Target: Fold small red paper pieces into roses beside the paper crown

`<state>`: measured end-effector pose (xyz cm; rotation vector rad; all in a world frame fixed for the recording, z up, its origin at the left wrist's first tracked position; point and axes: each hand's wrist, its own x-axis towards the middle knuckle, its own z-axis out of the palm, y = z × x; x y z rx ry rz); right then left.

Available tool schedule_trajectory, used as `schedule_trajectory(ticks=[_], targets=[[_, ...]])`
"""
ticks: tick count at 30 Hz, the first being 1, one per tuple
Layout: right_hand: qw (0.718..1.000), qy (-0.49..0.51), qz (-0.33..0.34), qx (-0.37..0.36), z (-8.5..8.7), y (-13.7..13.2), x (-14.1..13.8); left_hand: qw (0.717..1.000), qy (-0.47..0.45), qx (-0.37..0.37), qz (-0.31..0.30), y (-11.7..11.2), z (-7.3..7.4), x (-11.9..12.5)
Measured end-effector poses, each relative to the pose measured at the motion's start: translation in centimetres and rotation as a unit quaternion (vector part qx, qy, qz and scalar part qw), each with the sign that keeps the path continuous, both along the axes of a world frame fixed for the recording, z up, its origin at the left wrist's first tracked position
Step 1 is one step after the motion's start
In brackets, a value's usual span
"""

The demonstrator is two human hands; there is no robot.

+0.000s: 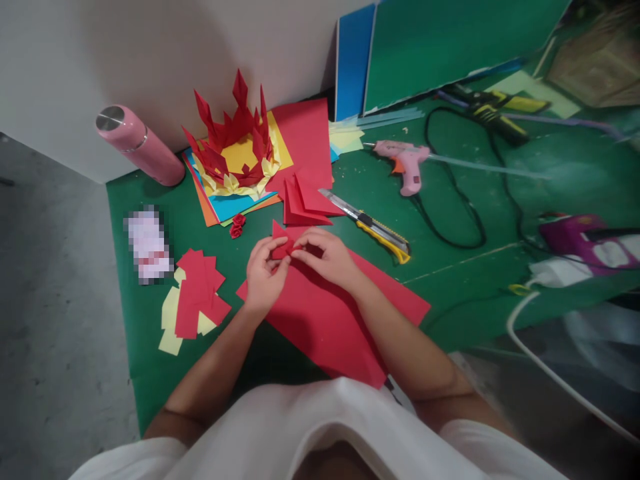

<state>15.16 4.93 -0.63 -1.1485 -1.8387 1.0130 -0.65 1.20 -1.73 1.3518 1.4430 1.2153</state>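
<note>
Between my fingertips is a small piece of folded red paper point(283, 249). My left hand point(266, 270) pinches it from the left, and my right hand point(325, 253) grips its right side. Part of the piece is covered by the fingers. Below both hands a large red paper sheet point(330, 313) lies flat on the green table. Just beyond the fingers stand several folded red paper pieces point(303, 203). Two small red paper roses point(237, 225) rest to the left of my hands. A yellow utility knife point(377, 230) lies to their right, its blade end toward the folded pieces.
A red and yellow paper crown point(235, 150) sits on coloured sheets at the back, beside a pink bottle point(143, 148). Paper strips point(193, 300) and a blurred-out object point(149, 245) lie left. A pink glue gun point(406, 163), its black cord and pliers point(493, 113) occupy the right.
</note>
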Motion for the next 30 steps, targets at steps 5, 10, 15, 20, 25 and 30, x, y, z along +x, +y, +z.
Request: schedule_trajectory(ticks=[5, 10, 15, 20, 25, 30], targets=[[1.0, -0.005, -0.022, -0.006, -0.12, -0.03, -0.08, 1.0, 0.001, 0.0, -0.011, -0.06, -0.06, 0.0], [0.999, 0.001, -0.029, -0.018, -0.04, -0.02, -0.09, 1.0, 0.0, -0.002, -0.018, -0.09, 0.0, -0.02], [0.999, 0.018, -0.037, -0.033, -0.06, 0.01, -0.2, 1.0, 0.008, 0.01, -0.014, -0.17, 0.27, 0.06], [0.998, 0.029, -0.038, -0.043, 0.07, -0.03, -0.27, 0.999, 0.018, 0.022, -0.017, -0.18, 0.47, 0.12], [0.997, 0.034, -0.036, -0.055, 0.19, -0.05, -0.24, 0.999, 0.037, 0.031, -0.021, -0.17, 0.72, 0.03], [0.997, 0.029, -0.037, -0.055, 0.27, -0.12, -0.27, 0.997, 0.058, 0.044, -0.034, -0.22, 0.76, -0.01]])
